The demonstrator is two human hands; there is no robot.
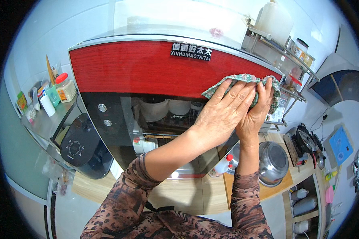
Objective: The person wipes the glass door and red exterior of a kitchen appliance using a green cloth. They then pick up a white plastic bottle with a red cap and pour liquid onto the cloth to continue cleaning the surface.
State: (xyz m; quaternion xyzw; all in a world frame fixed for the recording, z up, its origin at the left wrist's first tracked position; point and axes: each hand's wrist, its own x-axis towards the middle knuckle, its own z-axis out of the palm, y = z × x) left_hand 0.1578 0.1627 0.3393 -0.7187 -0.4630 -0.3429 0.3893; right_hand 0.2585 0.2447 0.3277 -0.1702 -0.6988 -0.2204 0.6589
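A red and black glass-fronted disinfection cabinet (143, 67) stands before me, with bowls visible behind its dark glass. Near the right end of its red band, my left hand (227, 112) lies flat over a green patterned cloth (242, 78), fingers pointing up. My right hand (254, 110) is close beside it, fingers raised against the bunched part of the cloth. Both hands press the cloth to the cabinet front by its right edge. Two round silver buttons (102, 107) are on the black panel at the left.
At left, a black air fryer (85, 146) sits below a metal shelf (59, 112) of jars. A wire rack (296, 61) adjoins the cabinet's right side. Below it are an upturned steel basin (273, 161), a white bottle with a red cap (220, 167) and a black pan (305, 139).
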